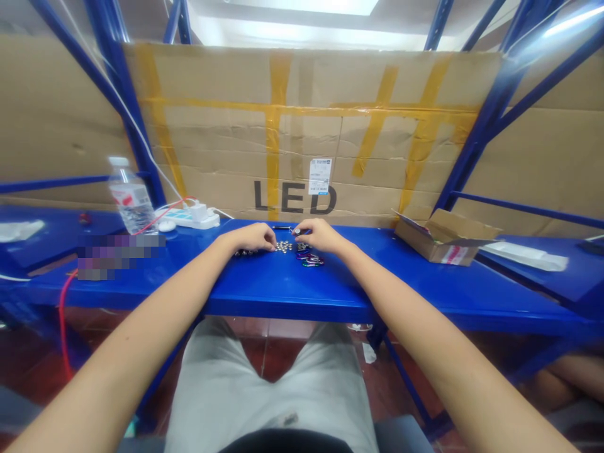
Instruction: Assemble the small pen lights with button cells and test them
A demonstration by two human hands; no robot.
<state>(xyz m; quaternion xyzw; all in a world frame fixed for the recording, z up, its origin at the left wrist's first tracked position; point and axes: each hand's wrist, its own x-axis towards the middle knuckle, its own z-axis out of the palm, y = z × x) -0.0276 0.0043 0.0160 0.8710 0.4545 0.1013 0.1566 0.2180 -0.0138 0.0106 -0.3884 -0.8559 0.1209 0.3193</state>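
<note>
Both my arms reach out to the far part of a blue metal table [283, 289]. My left hand [252, 238] rests knuckles up, fingers curled, its fingertips at a small heap of silver rings [284, 246]. My right hand [318, 235] is curled too, pinching something small and metallic that I cannot name. Under and beside my right hand lie several coloured carabiner clips [310, 258], purple and green among them. A few dark pieces [244, 253] lie under my left hand.
A taped cardboard sheet marked LED [302, 138] stands behind the table. A water bottle [130, 196] and a white power strip [191, 217] with a red cable are at the left. An open cardboard box [441, 236] sits at the right. Blue rack posts [125, 107] flank the cardboard sheet.
</note>
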